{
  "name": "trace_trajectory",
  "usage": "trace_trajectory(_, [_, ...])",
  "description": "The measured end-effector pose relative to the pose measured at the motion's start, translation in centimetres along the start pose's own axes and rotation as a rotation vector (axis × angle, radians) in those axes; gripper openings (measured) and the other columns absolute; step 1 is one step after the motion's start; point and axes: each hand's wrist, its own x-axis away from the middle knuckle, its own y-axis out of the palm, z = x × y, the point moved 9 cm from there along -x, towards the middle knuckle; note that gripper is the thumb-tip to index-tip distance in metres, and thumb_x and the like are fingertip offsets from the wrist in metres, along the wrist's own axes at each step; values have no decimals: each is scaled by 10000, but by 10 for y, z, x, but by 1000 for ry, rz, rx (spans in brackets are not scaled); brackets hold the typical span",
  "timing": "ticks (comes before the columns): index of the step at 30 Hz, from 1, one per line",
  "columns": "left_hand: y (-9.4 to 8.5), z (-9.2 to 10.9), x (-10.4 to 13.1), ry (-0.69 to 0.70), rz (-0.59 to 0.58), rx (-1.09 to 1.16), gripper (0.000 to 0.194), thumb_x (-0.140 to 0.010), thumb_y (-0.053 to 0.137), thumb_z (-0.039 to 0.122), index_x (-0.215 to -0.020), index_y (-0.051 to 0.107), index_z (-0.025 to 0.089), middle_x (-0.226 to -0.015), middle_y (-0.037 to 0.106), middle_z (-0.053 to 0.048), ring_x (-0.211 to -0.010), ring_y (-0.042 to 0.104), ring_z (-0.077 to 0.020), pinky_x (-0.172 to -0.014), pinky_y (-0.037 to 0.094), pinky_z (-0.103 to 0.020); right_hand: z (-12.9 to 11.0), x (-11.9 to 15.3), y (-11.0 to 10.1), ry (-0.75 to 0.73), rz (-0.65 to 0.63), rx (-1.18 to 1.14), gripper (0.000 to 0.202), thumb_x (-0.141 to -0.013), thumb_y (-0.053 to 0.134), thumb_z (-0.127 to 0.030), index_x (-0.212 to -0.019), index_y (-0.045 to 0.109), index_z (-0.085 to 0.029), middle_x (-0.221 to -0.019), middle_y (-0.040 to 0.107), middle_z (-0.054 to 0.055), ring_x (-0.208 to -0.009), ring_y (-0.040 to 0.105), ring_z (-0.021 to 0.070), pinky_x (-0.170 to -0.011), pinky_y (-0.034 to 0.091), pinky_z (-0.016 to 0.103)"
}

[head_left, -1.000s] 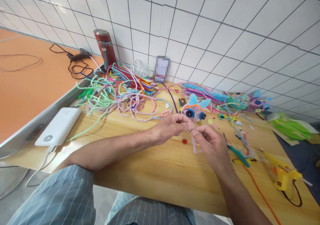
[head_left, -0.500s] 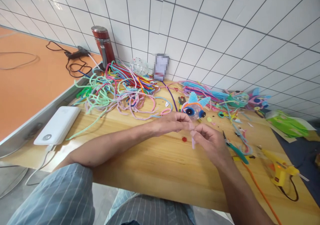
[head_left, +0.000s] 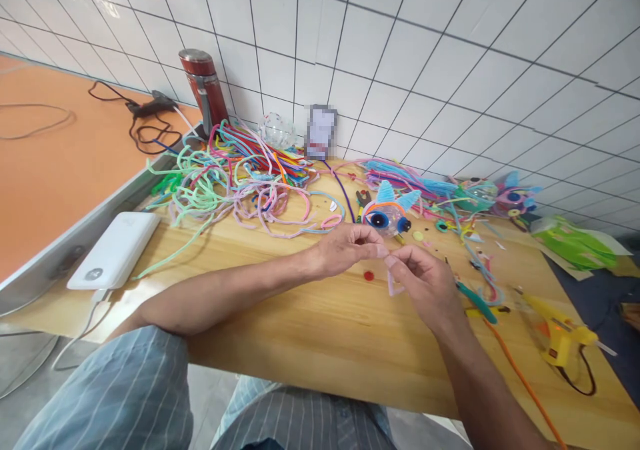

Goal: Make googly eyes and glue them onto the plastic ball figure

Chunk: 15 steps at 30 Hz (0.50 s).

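My left hand (head_left: 349, 249) and my right hand (head_left: 419, 278) meet fingertip to fingertip above the wooden table, both pinching a pale lilac pipe cleaner (head_left: 395, 286). Its bent end hangs below my right fingers; the rest is hidden by the fingertips. Just beyond my hands sits a clear round figure (head_left: 387, 222) with blue eyes, a dark nose, light blue pointed ears and an orange strip. A red disc (head_left: 369, 275) lies on the table under my hands.
Pipe cleaners (head_left: 270, 200) pile up at the back left beside a red flask (head_left: 205, 93). A phone (head_left: 321, 132) leans on the wall. A white power bank (head_left: 114, 250), teal-handled pliers (head_left: 477, 302) and a yellow glue gun (head_left: 560, 333) lie around.
The hanging end of the lilac pipe cleaner now shows a bend, where it hung straight before. My right hand has shifted slightly to the right. The view has moved a little.
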Motion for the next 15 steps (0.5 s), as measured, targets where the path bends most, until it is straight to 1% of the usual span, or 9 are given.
trace_trajectory(3, [7, -14, 8, -7, 129, 237, 379, -787, 788, 509, -799, 645, 159, -634, 524, 52, -558, 384, -72, -585, 318, -237, 2, 3, 6, -51, 72, -18, 295, -892, 675, -434, -698, 646, -214, -615, 649, -8, -564, 570, 135, -584, 454, 267])
trace_trajectory(5, [12, -26, 12, -33, 184, 375, 440, -757, 814, 557, -801, 621, 164, -619, 511, 56, -537, 387, -71, -560, 300, -238, 3, 4, 11, -67, 99, -43, 288, -908, 665, -423, -708, 651, -216, -634, 670, -4, -573, 587, 137, -597, 466, 269])
trace_trajectory(7, [15, -34, 14, -63, 206, 450, 474, -733, 840, 572, -812, 609, 166, -620, 506, 59, -539, 410, -71, -556, 302, -233, 4, 5, 13, -61, 107, -70, 276, -907, 667, -414, -712, 644, -220, -626, 665, -9, -564, 586, 136, -583, 462, 266])
trace_trajectory(9, [15, -35, 11, -81, 172, 450, 490, -744, 822, 602, -823, 613, 167, -619, 499, 59, -545, 422, -74, -556, 299, -229, 4, 5, 12, -44, 87, -76, 269, -894, 672, -403, -698, 633, -223, -604, 652, -13, -552, 581, 137, -572, 457, 266])
trace_trajectory(12, [11, -25, 2, -81, 40, 307, 498, -784, 755, 646, -815, 632, 165, -641, 527, 43, -567, 436, -81, -564, 297, -233, 3, 3, 8, -18, 17, -40, 257, -881, 660, -396, -693, 640, -221, -616, 676, -2, -572, 601, 147, -593, 465, 278])
trace_trajectory(15, [6, -11, -5, -65, -97, 60, 415, -754, 821, 532, -811, 668, 151, -711, 584, 35, -634, 460, -83, -621, 335, -234, 2, 2, 6, 11, -63, 6, 251, -862, 649, -405, -690, 640, -221, -612, 671, -1, -567, 597, 151, -581, 456, 282])
